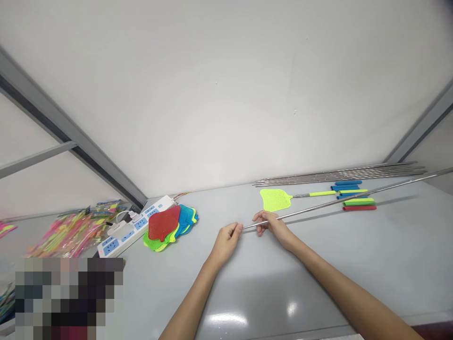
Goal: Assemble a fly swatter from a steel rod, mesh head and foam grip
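Note:
A long thin metal rod (pixel 339 200) stretches from the middle of the grey table (pixel 255 283) up toward the far right. My right hand (pixel 272 225) is closed around the rod close to its near end. My left hand (pixel 228 236) pinches the rod's very tip with thumb and fingers. A stack of loose fly-swatter heads (pixel 170 225), red on top of green and blue ones, lies to the left of my hands.
An assembled yellow fly swatter (pixel 283 198) lies behind my hands. Several metal rods (pixel 339 174) rest along the wall, with blue, green and red grip sleeves (pixel 354 196) in front of them. A white power strip (pixel 134 226) and packaged swatters (pixel 71 229) sit at left.

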`<state>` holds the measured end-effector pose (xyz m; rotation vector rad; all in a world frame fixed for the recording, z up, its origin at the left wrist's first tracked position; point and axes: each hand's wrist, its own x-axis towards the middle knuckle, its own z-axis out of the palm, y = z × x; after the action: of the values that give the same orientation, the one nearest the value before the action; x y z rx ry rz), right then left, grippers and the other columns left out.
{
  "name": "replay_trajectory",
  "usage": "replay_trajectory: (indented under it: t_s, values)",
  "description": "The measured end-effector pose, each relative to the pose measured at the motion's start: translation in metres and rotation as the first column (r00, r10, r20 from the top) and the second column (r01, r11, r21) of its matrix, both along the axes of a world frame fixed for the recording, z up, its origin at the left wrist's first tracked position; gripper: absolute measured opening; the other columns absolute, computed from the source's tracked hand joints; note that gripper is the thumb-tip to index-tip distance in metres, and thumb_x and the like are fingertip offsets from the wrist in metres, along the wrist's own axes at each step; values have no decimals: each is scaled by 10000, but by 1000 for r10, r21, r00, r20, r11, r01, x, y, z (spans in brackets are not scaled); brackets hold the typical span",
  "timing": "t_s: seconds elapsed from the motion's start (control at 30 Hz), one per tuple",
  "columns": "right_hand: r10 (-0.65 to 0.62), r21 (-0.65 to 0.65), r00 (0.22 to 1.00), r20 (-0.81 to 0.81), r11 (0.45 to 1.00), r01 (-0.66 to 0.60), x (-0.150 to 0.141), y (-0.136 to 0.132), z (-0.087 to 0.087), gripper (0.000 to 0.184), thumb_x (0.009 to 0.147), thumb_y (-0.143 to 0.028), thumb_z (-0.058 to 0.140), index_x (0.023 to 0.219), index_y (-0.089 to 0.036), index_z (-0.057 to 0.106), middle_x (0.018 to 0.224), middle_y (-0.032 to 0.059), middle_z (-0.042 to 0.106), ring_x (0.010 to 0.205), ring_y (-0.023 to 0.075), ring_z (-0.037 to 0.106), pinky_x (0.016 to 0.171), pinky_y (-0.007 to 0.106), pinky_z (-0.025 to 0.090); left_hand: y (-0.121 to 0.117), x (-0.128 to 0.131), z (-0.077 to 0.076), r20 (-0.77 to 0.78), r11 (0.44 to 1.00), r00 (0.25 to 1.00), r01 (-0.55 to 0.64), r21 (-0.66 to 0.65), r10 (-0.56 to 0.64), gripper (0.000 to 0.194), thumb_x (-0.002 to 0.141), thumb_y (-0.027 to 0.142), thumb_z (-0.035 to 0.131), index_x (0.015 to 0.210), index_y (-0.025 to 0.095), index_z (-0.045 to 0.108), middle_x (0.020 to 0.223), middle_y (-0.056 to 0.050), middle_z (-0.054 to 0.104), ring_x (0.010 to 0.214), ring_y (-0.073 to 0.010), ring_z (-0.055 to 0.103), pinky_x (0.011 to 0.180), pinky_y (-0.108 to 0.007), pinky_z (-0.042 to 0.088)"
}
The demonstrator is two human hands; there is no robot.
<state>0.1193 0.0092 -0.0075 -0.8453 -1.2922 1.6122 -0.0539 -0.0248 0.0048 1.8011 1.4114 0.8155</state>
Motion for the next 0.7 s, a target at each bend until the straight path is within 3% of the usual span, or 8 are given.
replay_trajectory:
  t_s: [0.4,0.7]
  values:
    - [92,-49,978,-187,994,-103,-5,-14,10,243,785,-273,292,782,-140,496,432,-15,456,435,122,439,514,272,357,-9,2,5,-59,1000,998,-26,-11,25,379,802,426,249,532,165,291,502,41,276,485,-77,272,461,-201,207]
    - [158,-55,970,-184,984,-171,-12,-21,10,298,802,-400,285,841,-158,454,456,-9,496,422,120,449,510,265,333,-9,-2,7,-46,997,997,-58,-44,56,379,794,448,255,538,170,283,502,40,257,487,-81,262,465,-206,206]
